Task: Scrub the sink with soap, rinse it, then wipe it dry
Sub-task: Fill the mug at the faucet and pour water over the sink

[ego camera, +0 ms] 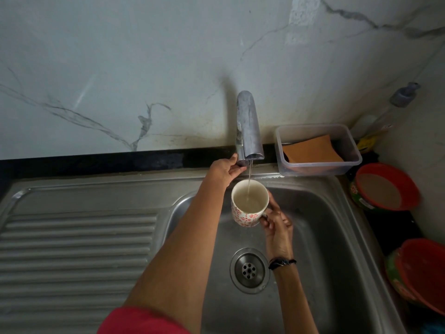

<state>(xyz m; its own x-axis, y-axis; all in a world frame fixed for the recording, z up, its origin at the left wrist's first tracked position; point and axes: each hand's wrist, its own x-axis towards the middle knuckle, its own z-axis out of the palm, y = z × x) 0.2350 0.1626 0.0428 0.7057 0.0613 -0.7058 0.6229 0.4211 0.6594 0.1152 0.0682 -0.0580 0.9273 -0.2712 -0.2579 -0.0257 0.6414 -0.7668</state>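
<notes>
The left hand (225,171) pinches the tap (248,131) lever; the right hand (277,222) is closed on the mug (249,206) handle, holding it under a thin stream above the sink (325,237) basin; the mug looks nearly half full. If it overfills, the wet grip may slip; the mug could drop and chip near the drain (249,270).
</notes>
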